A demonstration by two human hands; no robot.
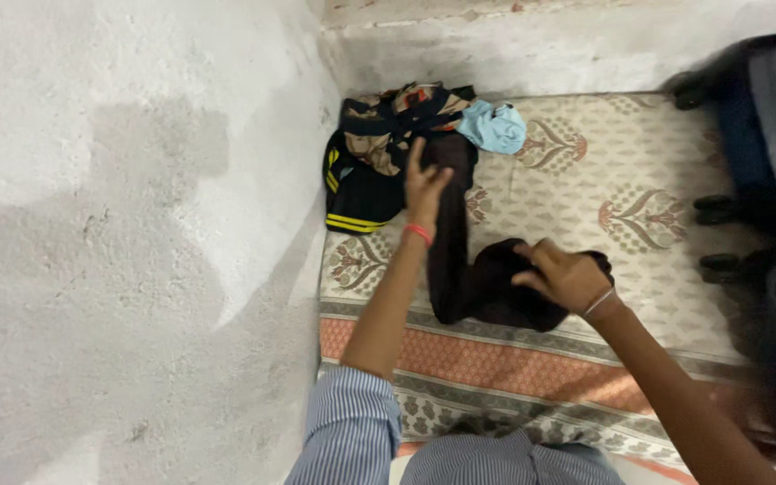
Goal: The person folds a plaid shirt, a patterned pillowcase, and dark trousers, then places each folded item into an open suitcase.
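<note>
A dark brown garment [460, 269] lies in an L shape on a patterned mattress [604, 180]. My left hand [424, 184] rests flat on its far end, fingers spread, with a red band at the wrist. My right hand [563, 274] grips the bunched near end of the same garment; a thin bangle sits on that wrist. Both forearms reach out from striped blue sleeves at the bottom of the head view.
A heap of clothes [379, 144], black with yellow stripes and a brown print, lies in the far corner with a light blue cloth [496, 126] beside it. A rough white wall [136, 224] runs along the left. A dark wheeled suitcase [765, 135] stands at the right.
</note>
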